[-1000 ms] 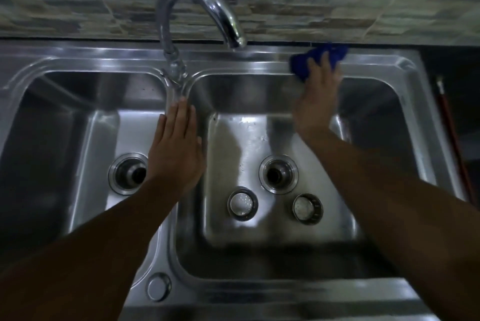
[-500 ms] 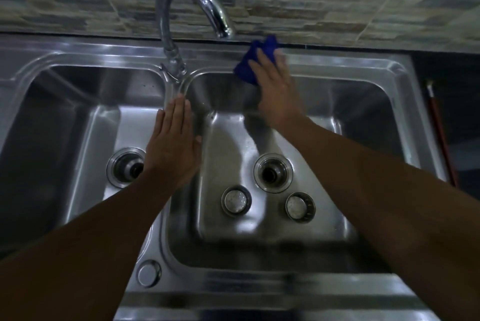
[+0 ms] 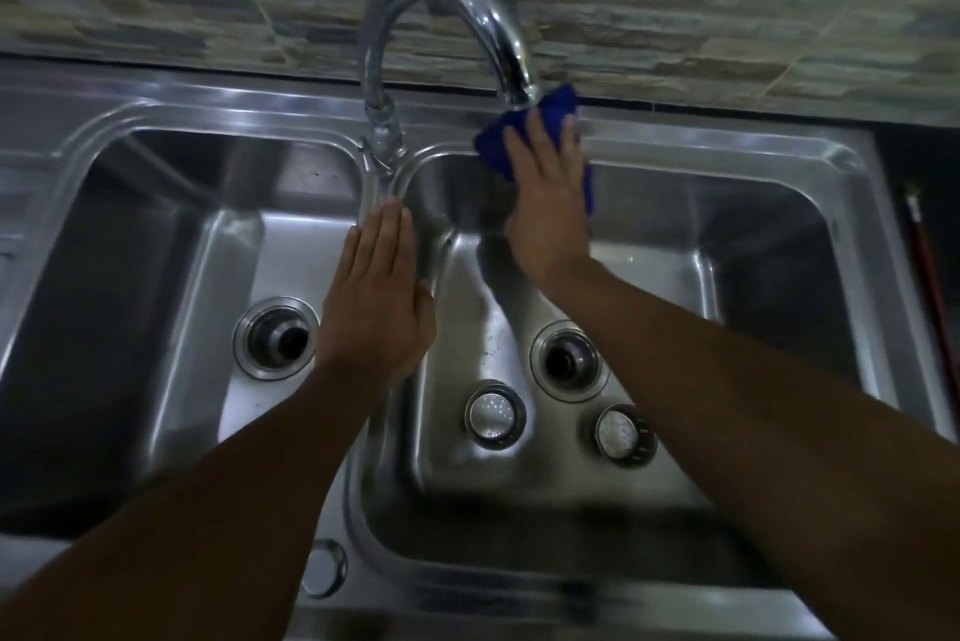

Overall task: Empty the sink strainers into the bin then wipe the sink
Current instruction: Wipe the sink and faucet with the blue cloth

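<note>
While a second ago the blue cloth (image 3: 496, 147) sat further right along the right basin's (image 3: 753, 235) back rim, the right hand (image 3: 545, 219) has now swept it leftward under the faucet spout (image 3: 517, 84). Its fingers (image 3: 524, 147) are straight, pressing the cloth to the steel. The left hand (image 3: 376, 308) rests flat on the divider (image 3: 382, 178), fingers extended, holding nothing. Two strainers (image 3: 493, 414) lie well behind the right fingers, on the basin floor, so wiping seems well underway.
</note>
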The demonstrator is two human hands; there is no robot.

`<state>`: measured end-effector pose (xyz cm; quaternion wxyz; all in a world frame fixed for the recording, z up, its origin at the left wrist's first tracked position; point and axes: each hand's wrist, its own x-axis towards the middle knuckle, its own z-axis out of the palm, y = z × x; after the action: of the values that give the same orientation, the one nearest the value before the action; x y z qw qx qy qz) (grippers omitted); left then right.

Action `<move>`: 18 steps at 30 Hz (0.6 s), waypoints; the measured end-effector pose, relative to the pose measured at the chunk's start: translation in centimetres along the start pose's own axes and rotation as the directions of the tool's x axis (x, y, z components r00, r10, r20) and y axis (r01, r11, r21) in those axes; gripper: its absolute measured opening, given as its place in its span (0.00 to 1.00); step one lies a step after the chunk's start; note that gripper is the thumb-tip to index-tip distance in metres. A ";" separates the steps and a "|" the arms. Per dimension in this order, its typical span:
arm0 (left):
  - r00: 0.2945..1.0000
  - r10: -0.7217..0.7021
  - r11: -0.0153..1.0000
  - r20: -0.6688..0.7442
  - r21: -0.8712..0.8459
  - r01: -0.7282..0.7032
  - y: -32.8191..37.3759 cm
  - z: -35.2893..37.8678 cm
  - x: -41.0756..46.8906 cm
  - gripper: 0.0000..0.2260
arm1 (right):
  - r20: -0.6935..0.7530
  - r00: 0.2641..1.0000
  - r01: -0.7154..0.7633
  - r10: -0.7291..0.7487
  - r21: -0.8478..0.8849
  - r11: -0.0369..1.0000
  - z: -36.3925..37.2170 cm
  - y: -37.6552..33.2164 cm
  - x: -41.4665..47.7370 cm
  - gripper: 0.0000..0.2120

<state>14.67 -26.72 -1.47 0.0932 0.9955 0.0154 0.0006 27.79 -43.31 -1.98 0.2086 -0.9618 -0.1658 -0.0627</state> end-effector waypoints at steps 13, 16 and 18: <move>0.999 -0.009 0.998 0.034 0.056 0.007 0.1 0.1 -0.2 0.33 | 0.076 0.990 0.121 -0.115 -0.077 0.990 -1.3 3.2 0.3 0.41; 0.999 -0.013 0.993 0.041 0.122 0.008 1.1 0.1 -0.1 0.34 | 0.067 0.997 -0.016 0.026 -0.143 0.990 -4.5 8.9 -1.5 0.41; 0.997 0.032 0.989 0.075 0.142 -0.042 3.3 0.2 0.1 0.34 | 0.067 0.992 -0.097 0.109 -0.152 0.984 -6.8 12.4 -2.4 0.39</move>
<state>14.82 -30.03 -1.09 0.0220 0.9991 -0.0063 -0.0348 29.44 -57.54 -1.01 0.1332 -0.9836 -0.1184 -0.0278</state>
